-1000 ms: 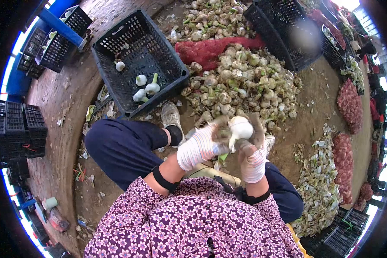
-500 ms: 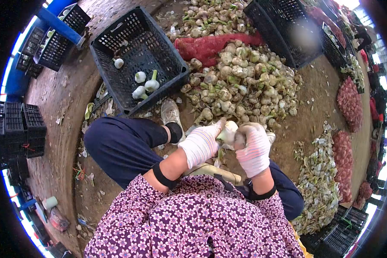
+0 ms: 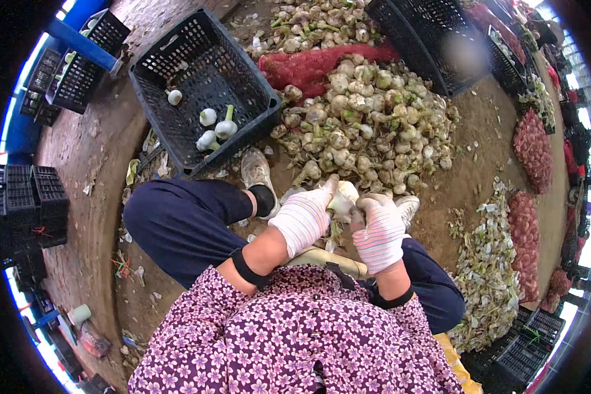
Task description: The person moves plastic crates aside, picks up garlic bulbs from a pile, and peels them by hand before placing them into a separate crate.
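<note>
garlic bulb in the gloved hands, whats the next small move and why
Probably keep stripping skin, then toss it into the black crate: the garlic bulb sits pinched between left hand and right hand, and the crate already holds clean white bulbs.

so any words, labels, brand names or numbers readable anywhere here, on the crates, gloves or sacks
None can be read. The black crate, the striped gloves on the left hand and right hand, and the red mesh sack show no print. The items at lower left are too small and blurred to tell.

Looks like a farm sorting yard: garlic heaps (image 3: 368,125) are sitting on bare dirt, with black crates (image 3: 203,85) and red mesh sacks (image 3: 532,148) lying around.
</note>
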